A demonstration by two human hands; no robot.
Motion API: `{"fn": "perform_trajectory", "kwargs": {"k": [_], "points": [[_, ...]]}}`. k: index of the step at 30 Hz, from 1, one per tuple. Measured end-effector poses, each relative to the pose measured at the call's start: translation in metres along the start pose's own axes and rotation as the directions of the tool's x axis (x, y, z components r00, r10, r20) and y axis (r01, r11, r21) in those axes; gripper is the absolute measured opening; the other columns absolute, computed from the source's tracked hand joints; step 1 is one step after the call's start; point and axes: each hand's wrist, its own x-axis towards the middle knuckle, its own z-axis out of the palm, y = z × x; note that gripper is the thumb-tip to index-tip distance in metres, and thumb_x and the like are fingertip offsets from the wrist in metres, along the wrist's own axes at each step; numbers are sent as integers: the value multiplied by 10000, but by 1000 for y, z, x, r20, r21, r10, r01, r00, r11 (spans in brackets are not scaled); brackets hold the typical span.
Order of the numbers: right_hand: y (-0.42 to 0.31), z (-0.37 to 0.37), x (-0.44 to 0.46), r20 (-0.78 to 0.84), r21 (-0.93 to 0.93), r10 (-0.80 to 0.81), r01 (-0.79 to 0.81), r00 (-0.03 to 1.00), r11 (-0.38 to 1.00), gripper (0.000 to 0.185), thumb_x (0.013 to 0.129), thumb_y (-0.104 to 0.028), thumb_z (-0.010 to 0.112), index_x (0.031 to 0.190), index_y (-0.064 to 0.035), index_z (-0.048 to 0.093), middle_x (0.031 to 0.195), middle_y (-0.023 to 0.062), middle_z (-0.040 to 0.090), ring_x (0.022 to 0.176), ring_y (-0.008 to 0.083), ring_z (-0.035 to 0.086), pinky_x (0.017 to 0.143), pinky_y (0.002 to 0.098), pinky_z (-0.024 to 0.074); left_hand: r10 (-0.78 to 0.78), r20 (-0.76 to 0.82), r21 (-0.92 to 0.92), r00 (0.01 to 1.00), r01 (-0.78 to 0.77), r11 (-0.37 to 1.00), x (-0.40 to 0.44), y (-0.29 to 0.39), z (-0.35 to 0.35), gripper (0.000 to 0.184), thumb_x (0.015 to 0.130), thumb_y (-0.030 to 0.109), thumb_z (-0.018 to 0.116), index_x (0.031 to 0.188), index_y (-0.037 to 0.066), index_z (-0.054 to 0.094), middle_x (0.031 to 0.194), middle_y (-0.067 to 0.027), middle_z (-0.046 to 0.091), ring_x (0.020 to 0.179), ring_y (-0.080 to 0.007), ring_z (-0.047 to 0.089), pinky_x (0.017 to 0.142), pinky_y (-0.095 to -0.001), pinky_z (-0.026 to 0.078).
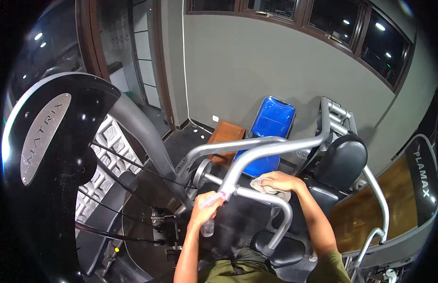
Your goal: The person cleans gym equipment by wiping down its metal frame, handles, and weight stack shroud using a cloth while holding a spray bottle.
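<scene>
In the head view, my left hand (pixel 201 212) is closed around a clear spray bottle (pixel 208 228). The bottle's pale pinkish top shows above my fingers, next to the silver frame tube (pixel 238 170) of a gym machine. My right hand (pixel 281 180) grips a light, crumpled cloth (pixel 262 187) just above a silver bar (pixel 261 195) that curves down to a black pad (pixel 287 254). Whether the cloth touches the bar I cannot tell. My right palm is hidden from above.
A black Matrix machine column (pixel 49 188) with cables stands at left. Behind the tubes are a blue padded chair (pixel 273 118) and a wooden box (pixel 227 133). To the right are a black backrest (pixel 342 160) and a Plamax panel (pixel 419 174). A grey wall (pixel 275 56) runs behind.
</scene>
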Motion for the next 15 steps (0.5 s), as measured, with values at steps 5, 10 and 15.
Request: {"fn": "perform_trajectory", "kwargs": {"k": [5, 10, 15], "points": [[-38, 13, -8, -149, 6, -104, 106, 983, 994, 460, 873, -199, 615, 1305, -74, 521, 1123, 162, 676, 1101, 271, 641, 962, 382, 481, -23, -179, 118, 984, 44, 992, -17, 9, -5, 319, 898, 279, 703, 700, 38, 634, 557, -3, 556, 429, -77, 505, 405, -265, 371], [-62, 30, -2, -294, -85, -337, 326, 895, 941, 408, 828, -154, 686, 1216, -68, 593, 1144, 160, 667, 1082, 307, 656, 958, 388, 493, -16, -255, 107, 967, 44, 993, -21, 7, -4, 370, 907, 307, 694, 689, 11, 651, 597, -32, 604, 391, -100, 500, 384, -265, 350], [-76, 42, 2, -320, -178, -396, 356, 861, 917, 367, 818, -172, 710, 1162, -64, 641, 1160, 157, 662, 1088, 344, 647, 957, 404, 501, -12, -269, 96, 963, 39, 995, -24, 9, -4, 411, 910, 347, 690, 666, 19, 640, 542, -18, 564, 387, -97, 489, 385, -270, 347]]}}
